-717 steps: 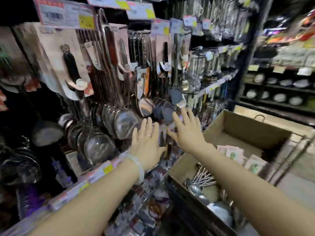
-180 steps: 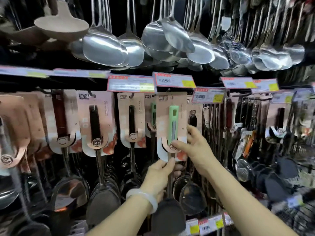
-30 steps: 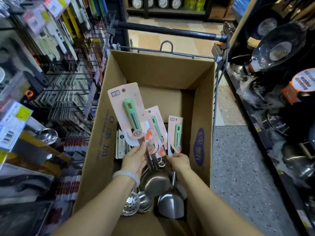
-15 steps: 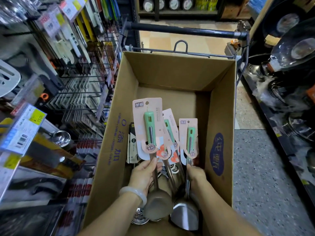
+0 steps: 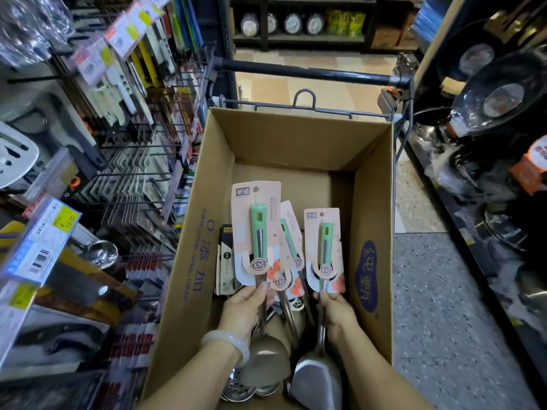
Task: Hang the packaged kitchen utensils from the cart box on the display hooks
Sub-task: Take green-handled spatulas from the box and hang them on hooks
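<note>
While over cart box [image 5: 371, 184], left hand [image 5: 242, 310], right hand [image 5: 336, 310] fingers each grip packaged spatula [image 5: 257, 232].

left shelf goods [image 5: 44, 335]: motion-blurred, unreadable | price tag [image 5: 41, 241]: small print illegible | middle carded utensil [image 5: 291, 244]: half covered by front cards | perforated ladle [image 5: 236, 389]: mostly under spatula head | right spatula head [image 5: 316, 383]: cut by bottom edge

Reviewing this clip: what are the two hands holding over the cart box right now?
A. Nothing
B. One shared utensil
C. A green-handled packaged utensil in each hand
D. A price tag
C: the left hand grips one green-handled utensil by its metal shaft, and the right hand grips another, above the cardboard box.
</note>
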Motion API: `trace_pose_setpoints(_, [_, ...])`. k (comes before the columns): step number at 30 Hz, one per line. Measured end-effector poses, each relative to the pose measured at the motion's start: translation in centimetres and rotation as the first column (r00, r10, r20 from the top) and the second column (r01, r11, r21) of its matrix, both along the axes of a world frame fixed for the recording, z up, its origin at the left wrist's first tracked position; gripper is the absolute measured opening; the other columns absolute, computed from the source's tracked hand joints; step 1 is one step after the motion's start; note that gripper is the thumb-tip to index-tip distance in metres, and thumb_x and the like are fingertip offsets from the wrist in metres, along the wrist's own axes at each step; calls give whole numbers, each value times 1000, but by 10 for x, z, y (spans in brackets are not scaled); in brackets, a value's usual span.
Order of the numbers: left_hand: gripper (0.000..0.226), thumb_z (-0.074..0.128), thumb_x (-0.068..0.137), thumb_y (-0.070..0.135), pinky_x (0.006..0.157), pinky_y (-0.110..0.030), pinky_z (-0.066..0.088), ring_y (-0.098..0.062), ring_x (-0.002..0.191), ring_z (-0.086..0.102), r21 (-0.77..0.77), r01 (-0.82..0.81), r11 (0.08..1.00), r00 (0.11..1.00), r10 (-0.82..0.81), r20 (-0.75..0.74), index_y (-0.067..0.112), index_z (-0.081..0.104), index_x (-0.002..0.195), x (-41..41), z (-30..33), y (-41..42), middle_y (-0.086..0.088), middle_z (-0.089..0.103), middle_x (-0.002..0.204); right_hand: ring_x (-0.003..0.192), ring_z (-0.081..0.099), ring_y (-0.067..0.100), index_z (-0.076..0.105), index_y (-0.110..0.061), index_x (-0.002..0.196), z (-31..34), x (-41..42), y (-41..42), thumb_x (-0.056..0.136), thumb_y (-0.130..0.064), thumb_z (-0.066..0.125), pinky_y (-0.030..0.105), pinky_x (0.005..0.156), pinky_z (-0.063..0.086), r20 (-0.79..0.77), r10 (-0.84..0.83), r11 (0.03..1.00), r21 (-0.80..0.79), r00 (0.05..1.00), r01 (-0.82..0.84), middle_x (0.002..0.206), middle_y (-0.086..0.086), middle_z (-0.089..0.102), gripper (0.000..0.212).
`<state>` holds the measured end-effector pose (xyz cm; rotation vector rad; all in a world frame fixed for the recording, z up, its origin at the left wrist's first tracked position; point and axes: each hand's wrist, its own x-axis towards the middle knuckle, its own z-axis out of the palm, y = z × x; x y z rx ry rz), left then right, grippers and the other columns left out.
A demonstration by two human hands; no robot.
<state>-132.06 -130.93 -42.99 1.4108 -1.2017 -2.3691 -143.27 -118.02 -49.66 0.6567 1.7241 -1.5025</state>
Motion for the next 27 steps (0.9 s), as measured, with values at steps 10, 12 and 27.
trace_pose_setpoints(10, [14, 56, 90, 14, 85, -30, 48, -20, 80, 60, -140, -50, 989, 995, 37, -88, 11, 66, 80, -10, 52, -4, -10, 66, 83, 67, 55, 26, 52, -7, 80, 100, -5, -23, 97, -16, 47, 42, 68, 47, -165, 117, 950, -268, 979, -158, 75, 14, 58, 19])
trace_pose_setpoints(12, [15, 54, 91, 13, 71, -25, 49, -20, 74, 58, -129, -111, 985, 986, 93, -136, 9, 64, 80, -9, 70, -4, -11, 64, 81, 76, 56, 25, 52, -8, 79, 120, -10, -29, 96, -16, 49, 43, 78, 46, -211, 144, 940, -277, 967, -200, 81, 13, 58, 19])
trace_pose_setpoints(27, [14, 57, 90, 23, 86, -34, 45, -18, 77, 62, -268, -592, 760, 801, 518, -299, 16, 67, 84, 118, 175, 69, -3, 70, 81, 48, 58, 8, 53, -11, 73, 241, 73, -35, 96, -14, 50, 17, 44, 45, -444, 474, 610, -457, 760, -647, 63, 4, 57, 24])
